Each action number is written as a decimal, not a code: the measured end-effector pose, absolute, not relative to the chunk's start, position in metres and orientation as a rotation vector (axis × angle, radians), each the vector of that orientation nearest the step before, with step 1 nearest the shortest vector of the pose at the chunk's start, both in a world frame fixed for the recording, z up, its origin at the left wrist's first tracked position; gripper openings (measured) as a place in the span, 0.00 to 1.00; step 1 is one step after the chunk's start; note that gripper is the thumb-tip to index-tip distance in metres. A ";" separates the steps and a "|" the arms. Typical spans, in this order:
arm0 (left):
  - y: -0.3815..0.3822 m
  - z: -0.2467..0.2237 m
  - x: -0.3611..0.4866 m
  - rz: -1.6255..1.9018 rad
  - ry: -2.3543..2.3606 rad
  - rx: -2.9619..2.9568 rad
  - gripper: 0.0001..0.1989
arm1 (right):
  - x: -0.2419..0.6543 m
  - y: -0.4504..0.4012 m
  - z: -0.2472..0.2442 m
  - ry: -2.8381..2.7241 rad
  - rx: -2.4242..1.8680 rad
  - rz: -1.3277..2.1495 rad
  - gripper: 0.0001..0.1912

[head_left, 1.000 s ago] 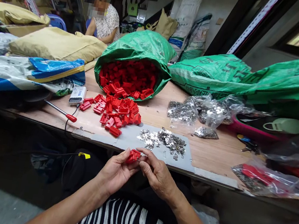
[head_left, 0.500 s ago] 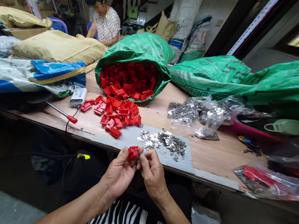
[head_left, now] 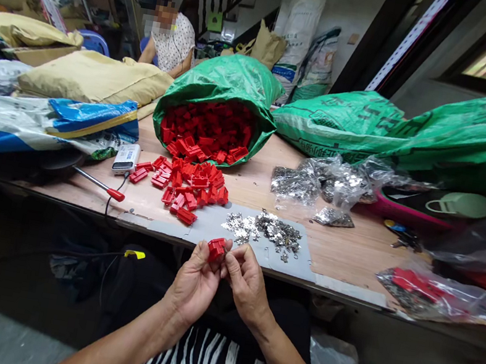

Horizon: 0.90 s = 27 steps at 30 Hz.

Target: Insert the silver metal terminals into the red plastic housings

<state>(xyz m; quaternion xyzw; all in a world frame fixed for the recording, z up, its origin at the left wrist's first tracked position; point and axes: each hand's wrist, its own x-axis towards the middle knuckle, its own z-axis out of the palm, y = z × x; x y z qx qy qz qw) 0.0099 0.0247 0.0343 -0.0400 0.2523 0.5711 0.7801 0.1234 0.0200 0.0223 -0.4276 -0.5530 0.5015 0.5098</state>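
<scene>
My left hand [head_left: 196, 277] is closed on a red plastic part [head_left: 216, 249], held just in front of the table edge. Against the right side of that part, my right hand [head_left: 249, 280] pinches with thumb and forefinger; what sits between these fingertips is too small to make out. Beyond the hands, small metal pieces [head_left: 278, 232] lie in two heaps on a grey mat [head_left: 303, 265]. To their left is a loose pile of red plastic parts [head_left: 198, 183], spilling from an open green sack [head_left: 238, 74] full of the same parts.
Clear bags of metal pieces [head_left: 333, 217] rest right of centre. A red-tipped metal lever [head_left: 99, 182] and a white device with a cable [head_left: 126, 158] are at left. Green sacks [head_left: 338, 123] line the back right. Across the table sits another person [head_left: 174, 41].
Both hands stay at nearly the same spot, with the red part tilted slightly differently. The view has shifted a little; the piles look the same.
</scene>
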 end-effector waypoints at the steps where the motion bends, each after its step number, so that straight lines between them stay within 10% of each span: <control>1: 0.024 0.033 0.010 1.233 0.539 -0.077 0.15 | 0.124 0.020 0.022 -1.347 -1.028 1.211 0.11; 17: 0.025 0.032 0.003 1.128 0.531 -0.086 0.19 | 0.148 0.022 0.043 -1.715 -1.098 1.140 0.05; 27: 0.023 0.030 0.002 1.087 0.526 -0.085 0.18 | 0.159 0.025 0.049 -2.074 -1.181 0.889 0.20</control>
